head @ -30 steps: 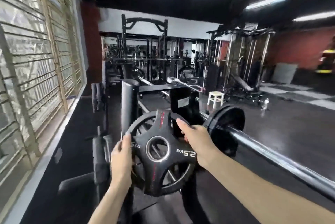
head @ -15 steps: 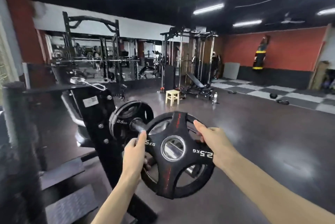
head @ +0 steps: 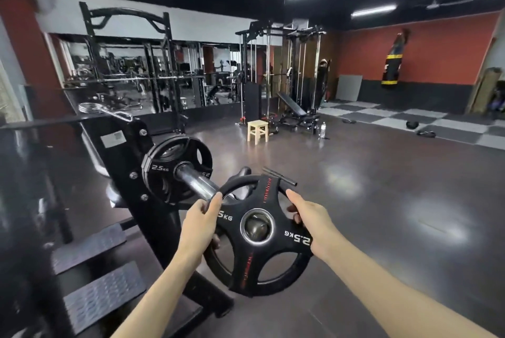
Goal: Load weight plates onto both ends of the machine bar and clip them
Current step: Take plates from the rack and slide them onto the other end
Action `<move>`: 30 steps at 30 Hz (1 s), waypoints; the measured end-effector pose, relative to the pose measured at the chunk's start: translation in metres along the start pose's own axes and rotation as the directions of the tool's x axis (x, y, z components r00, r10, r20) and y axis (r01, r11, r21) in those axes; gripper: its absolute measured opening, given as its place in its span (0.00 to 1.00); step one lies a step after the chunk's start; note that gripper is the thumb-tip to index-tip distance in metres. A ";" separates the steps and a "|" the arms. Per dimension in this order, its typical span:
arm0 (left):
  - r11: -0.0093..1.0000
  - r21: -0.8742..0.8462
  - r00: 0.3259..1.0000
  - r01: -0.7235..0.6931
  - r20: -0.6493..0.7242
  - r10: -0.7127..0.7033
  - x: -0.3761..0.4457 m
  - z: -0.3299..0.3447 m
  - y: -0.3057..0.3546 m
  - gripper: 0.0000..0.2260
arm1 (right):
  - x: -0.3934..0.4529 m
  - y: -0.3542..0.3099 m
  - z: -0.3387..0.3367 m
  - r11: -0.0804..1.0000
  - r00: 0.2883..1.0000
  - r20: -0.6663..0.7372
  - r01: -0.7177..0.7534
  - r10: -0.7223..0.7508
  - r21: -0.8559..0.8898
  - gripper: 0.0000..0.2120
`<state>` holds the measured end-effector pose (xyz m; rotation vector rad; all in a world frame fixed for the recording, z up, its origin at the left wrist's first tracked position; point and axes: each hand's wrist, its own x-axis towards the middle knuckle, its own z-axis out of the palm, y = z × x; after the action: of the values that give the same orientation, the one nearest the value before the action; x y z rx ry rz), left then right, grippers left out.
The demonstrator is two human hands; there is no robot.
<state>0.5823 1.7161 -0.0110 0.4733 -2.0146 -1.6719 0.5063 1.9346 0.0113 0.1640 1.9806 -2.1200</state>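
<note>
I hold a black 2.5 kg weight plate upright in front of me, its steel-ringed centre hole facing me. My left hand grips its left rim and my right hand grips its upper right rim. The chrome bar sleeve points toward me from the black machine and its tip lies just behind the plate's upper left edge. Another 2.5 kg plate sits far up that sleeve against the machine frame. A chrome spring clip lies on top of the machine.
Textured black foot steps of the machine lie at lower left. A small wooden stool, a bench with cable rack and a water bottle stand further back. Dark glossy floor spreads out to the right.
The view has turned right, along the bar's end. The held plate has moved from left of the machine to in front of the sleeve tip, with both hands still gripping it.
</note>
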 end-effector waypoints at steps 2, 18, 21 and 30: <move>0.999 0.029 0.999 -0.035 0.003 0.035 -0.003 -0.003 -0.001 0.19 | 0.004 0.005 0.000 0.999 0.999 0.035 0.041 -0.042 0.008 0.23; 0.611 0.502 0.737 -0.613 0.083 0.671 -0.032 0.000 0.004 0.16 | 0.020 0.040 -0.026 0.993 0.934 0.355 0.002 -0.044 0.119 0.29; 0.507 0.630 0.692 -0.588 0.068 0.719 -0.040 0.005 0.008 0.17 | 0.018 0.046 -0.018 0.993 0.954 0.300 -0.008 -0.029 0.122 0.28; 0.512 0.717 0.741 -0.474 0.010 0.672 -0.009 -0.005 0.013 0.21 | 0.029 0.027 0.033 0.985 0.992 0.126 0.046 -0.025 -0.168 0.26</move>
<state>0.5932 1.7194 0.0012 0.1801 -2.1793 -0.3796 0.4875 1.8970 -0.0192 -0.0316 2.0925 -1.9188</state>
